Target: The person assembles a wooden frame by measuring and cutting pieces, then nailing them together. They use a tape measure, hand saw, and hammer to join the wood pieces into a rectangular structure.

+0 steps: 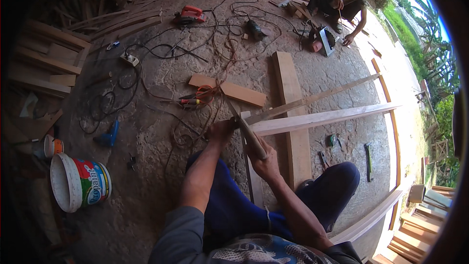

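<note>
My right hand [265, 162] is closed round the thick wooden handle [254, 142] of a tool. Its far end narrows to a dark, blade-like tip, and its exact kind I cannot make out. My left hand [221, 131] is closed beside the tool, by the near ends of a thin wooden strip [317, 99] and a pale wooden beam [327, 119]; what its fingers grip is hidden. Both lengths of wood slant away to the right, across a wide board [293, 88] lying on the floor.
A tape measure [333, 140], pliers [323, 159] and a white bucket [66, 186] lie around me. Beyond are a short plank [239, 93], a red power saw [191, 14], an angle grinder [255, 29] and tangled cords. A co-worker [342, 0] squats at far right near another power tool [322, 41].
</note>
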Motion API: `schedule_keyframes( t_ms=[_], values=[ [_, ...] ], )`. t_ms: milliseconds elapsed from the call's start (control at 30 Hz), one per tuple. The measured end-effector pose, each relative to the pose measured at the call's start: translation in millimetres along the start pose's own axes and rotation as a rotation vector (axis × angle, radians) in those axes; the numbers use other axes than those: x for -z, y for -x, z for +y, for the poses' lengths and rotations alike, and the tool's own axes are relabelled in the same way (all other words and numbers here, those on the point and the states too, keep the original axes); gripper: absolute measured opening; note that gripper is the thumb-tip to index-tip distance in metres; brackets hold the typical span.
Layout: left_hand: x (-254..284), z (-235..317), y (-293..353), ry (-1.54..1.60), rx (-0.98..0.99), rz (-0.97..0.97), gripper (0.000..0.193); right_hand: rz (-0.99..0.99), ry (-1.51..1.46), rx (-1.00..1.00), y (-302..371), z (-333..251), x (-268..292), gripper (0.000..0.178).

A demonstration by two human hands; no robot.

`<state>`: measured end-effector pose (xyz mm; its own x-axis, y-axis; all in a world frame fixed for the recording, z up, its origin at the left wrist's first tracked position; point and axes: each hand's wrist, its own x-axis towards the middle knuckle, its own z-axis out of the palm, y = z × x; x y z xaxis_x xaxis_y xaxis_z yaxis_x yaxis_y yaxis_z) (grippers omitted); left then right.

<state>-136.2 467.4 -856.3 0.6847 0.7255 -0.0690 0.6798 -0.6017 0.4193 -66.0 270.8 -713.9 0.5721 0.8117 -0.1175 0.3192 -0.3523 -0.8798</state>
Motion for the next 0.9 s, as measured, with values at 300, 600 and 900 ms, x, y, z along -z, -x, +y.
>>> schedule_keyframes(
  t_ms=[300,600,900],
  values=[
    [-21,-19,-2,0.007,-0.060,0.018,0.023,0.028,0.058,0.024,137,-11,59,0.055],
    [-9,-21,-4,-0.050,0.040,-0.080,0.023,0.042,0.110,0.026,152,-45,73,0.053],
    [-25,-25,-6,0.023,-0.037,0.081,0.025,0.004,-0.107,-0.014,21,-8,10,0.050]
  ],
)
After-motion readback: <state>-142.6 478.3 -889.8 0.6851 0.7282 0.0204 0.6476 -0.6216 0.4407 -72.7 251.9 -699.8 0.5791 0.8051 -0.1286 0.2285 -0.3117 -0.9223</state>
